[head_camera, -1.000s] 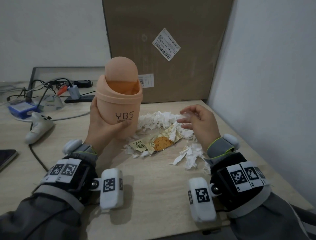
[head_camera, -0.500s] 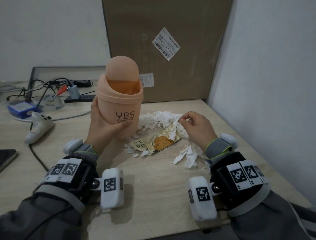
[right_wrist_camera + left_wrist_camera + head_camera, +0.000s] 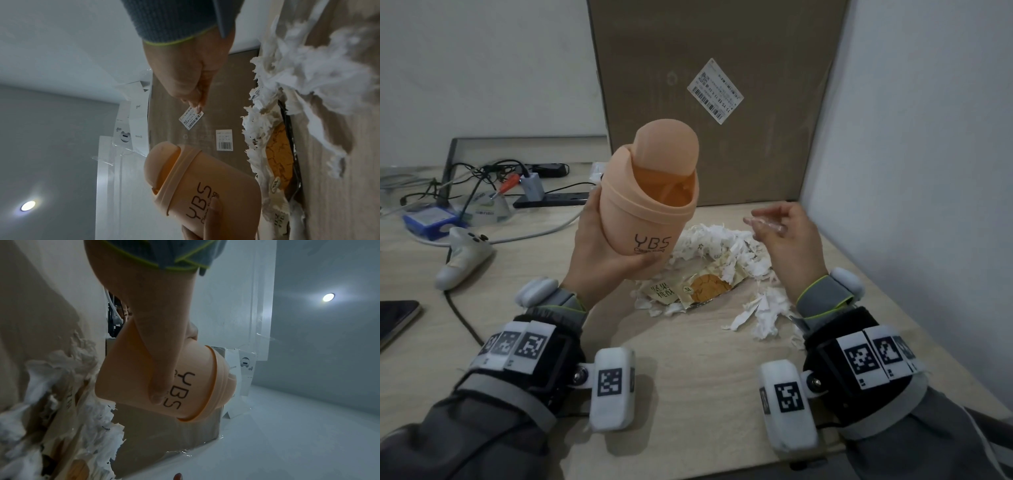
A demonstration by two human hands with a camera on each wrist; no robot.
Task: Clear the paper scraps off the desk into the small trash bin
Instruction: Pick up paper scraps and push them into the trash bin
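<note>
White paper scraps (image 3: 726, 250) lie heaped round a snack wrapper (image 3: 688, 291) toward the tabletop's (image 3: 681, 370) right edge. Above them the left hand (image 3: 599, 257) has its grip curled round the peach trash bin (image 3: 650, 205) (tilted, off the tabletop). Beside it the right hand (image 3: 787, 236) hovers, fingers loosely spread, holding nothing; a cardboard box (image 3: 722, 102) stands at the far edge.

Setting: office or lab workstation, set in a corner. Evidence: pale wood-grain desk (image 3: 681, 370) against plain white walls (image 3: 921, 144); large cardboard box (image 3: 715, 96) with shipping label (image 3: 715, 90) (barcode visible) standing at the back; tangle of cables (image 3: 465, 178) with a power strip (image 3: 551, 199) and a blue box (image 3: 431, 221) at left; white game controller (image 3: 464, 262); phone (image 3: 395, 317) at the desk edge; recessed ceiling light (image 3: 328, 297).
</note>
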